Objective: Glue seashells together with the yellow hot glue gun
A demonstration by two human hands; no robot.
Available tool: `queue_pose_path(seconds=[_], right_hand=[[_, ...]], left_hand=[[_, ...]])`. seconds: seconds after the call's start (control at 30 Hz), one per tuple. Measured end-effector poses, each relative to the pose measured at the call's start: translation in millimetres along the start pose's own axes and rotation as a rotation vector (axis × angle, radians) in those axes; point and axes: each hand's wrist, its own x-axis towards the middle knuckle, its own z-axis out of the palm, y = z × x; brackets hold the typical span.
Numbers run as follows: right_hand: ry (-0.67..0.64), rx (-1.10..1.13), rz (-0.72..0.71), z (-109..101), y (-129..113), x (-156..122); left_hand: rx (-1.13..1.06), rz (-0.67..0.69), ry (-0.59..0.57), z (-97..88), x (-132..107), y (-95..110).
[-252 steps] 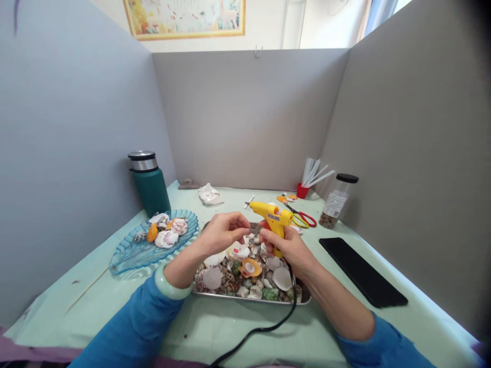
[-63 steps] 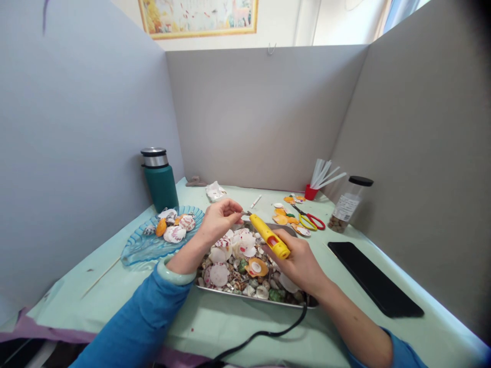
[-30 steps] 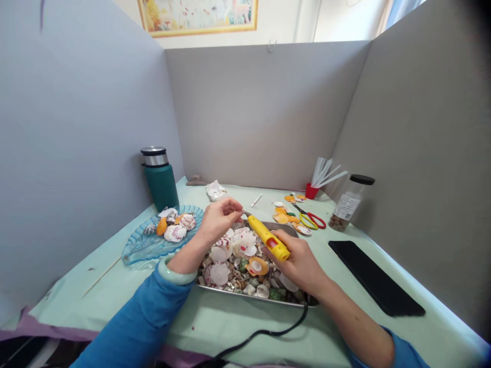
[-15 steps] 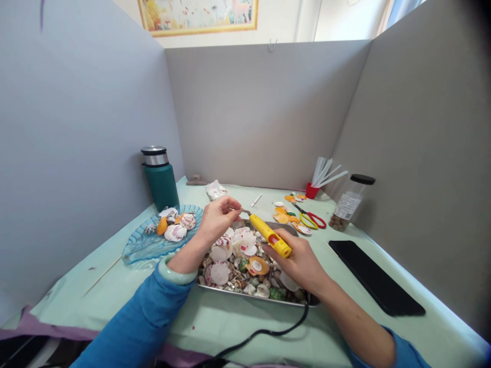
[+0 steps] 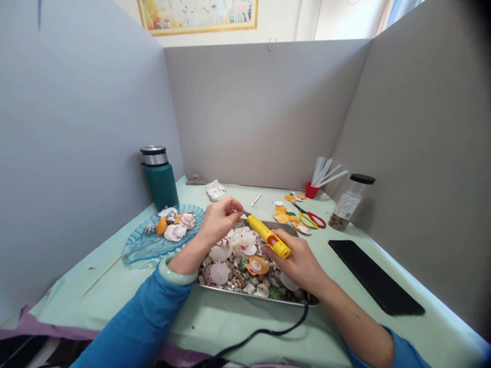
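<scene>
My right hand point(image 5: 301, 263) grips a yellow glue gun point(image 5: 267, 235), its nozzle pointing up-left toward my left hand's fingertips. My left hand point(image 5: 218, 220) is closed in a pinch on a small piece, too small to name, right at the nozzle tip. Both hands hover over a metal tray point(image 5: 249, 299) filled with several seashells. The gun's black cord point(image 5: 264, 332) runs down off the table's front edge.
A blue glass dish point(image 5: 141, 248) with shells lies left of the tray, a green flask point(image 5: 159, 179) behind it. Scissors point(image 5: 310, 219), orange shells, a red cup of glue sticks point(image 5: 316, 186), a jar point(image 5: 347, 202) and a black phone point(image 5: 376, 276) sit at right. Grey partitions enclose the table.
Over the last two seconds the hands have barely shifted. Since the oldest frame the gun has been turned so its nozzle points at my left fingertips.
</scene>
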Motion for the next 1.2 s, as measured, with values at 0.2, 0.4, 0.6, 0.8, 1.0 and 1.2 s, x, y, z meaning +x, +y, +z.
queue_pose_path(seconds=[0.2,0.4,0.6,0.8,1.0,1.2], right_hand=[[0.028,-0.011,0.011,-0.2,2.0,-1.7],[0.030,-0.034,0.044,1.2,5.2,-1.9],[0.030,-0.027,0.027,0.0,3.0,-1.2],[0.010,-0.018,0.003,-0.2,0.8,-1.2],[0.033,-0.021,0.042,0.0,1.6,0.0],[0.048,-0.012,0.058,1.3,3.2,-0.9]], left_hand=[[-0.139,-0.080,0.002,0.6,0.5,7.7],[-0.212,-0.129,0.016,-0.2,0.9,9.5],[-0.198,-0.106,0.006,-0.3,1.0,7.1],[-0.151,-0.068,-0.002,0.2,0.8,7.7],[-0.131,-0.045,0.006,-0.5,0.3,5.7],[-0.102,-0.045,0.003,-0.7,0.1,6.3]])
